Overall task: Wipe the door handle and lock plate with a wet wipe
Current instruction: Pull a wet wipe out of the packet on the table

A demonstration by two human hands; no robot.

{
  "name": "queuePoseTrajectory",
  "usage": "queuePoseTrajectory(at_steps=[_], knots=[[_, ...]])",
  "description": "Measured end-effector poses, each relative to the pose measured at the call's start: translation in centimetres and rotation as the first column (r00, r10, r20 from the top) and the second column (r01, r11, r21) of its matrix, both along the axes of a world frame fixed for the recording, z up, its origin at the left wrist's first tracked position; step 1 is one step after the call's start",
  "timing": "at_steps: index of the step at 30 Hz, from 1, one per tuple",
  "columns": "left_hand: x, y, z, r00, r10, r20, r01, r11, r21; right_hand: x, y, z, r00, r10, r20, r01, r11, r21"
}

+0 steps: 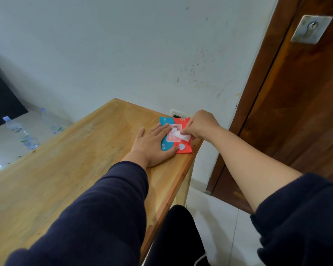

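At the far corner of the wooden table (69, 169), near the edge that faces the door (304, 112), lies a blue-and-red wet-wipe pack (173, 148). Left hand (152, 144): fingers straight and spread, palm flat on the blue half of the pack, apparently to pin it to the table so it does not lift during extraction. Right hand (200, 125): fingertips pinched on a white wet wipe (181, 135) that stands partly out of the pack's central opening, at about 3 o'clock from the left hand. Lock plate (311, 29): on the door at about 1 o'clock from the pack, well apart and untouched; the door handle is not in view. Judged stage: drawing a wipe, with wiping not yet begun. Two water bottles (21, 133) lie beyond the table at 9 o'clock.
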State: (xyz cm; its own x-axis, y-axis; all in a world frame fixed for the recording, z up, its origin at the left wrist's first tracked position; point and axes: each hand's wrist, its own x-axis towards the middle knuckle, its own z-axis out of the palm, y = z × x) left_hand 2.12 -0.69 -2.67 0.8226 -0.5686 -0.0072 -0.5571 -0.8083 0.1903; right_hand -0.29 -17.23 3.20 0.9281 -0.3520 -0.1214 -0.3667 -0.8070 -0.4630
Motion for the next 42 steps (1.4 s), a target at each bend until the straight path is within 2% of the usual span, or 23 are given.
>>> queuePoseTrajectory(at_steps=[4,8,11,19,23,30,33,38,42], knots=[[-0.3,-1.0,0.7,0.998,0.059,-0.032,-0.061,0.996,-0.064,-0.2,-0.3,0.4,0.995,-0.087,0.058,0.074,0.979,0.191],[-0.4,-2.0,1.3,0.989,0.146,-0.038,-0.15,0.977,-0.149,-0.3,0.2,0.8,0.98,-0.179,0.086,0.124,0.889,0.441],[-0.3,-2.9,1.3,0.977,0.212,-0.001,-0.21,0.966,-0.151,-0.4,0.4,1.4,0.978,-0.189,0.088,0.116,0.846,0.521],[0.1,-3.4,1.0,0.967,0.255,0.002,-0.248,0.942,-0.225,-0.4,0.5,1.0,0.986,-0.131,0.105,0.072,0.895,0.44],[0.2,-3.5,0.9,0.959,0.284,0.019,-0.269,0.927,-0.261,-0.5,0.3,1.2,0.987,-0.102,0.125,0.035,0.893,0.448],[0.8,-4.0,0.8,0.941,0.337,0.032,-0.319,0.914,-0.251,-1.2,0.8,1.5,0.979,0.0,0.204,-0.099,0.873,0.477],[0.8,-4.1,0.9,0.935,0.348,0.063,-0.327,0.919,-0.22,-1.4,0.8,1.6,0.958,0.006,0.288,-0.151,0.863,0.482],[0.5,-4.3,1.2,0.929,0.367,0.056,-0.347,0.912,-0.217,-2.0,0.7,3.1,0.889,-0.116,0.443,-0.193,0.783,0.592],[0.5,-4.4,1.5,0.927,0.374,0.013,-0.363,0.907,-0.213,-2.8,0.3,3.4,0.864,-0.272,0.424,-0.154,0.658,0.737]])
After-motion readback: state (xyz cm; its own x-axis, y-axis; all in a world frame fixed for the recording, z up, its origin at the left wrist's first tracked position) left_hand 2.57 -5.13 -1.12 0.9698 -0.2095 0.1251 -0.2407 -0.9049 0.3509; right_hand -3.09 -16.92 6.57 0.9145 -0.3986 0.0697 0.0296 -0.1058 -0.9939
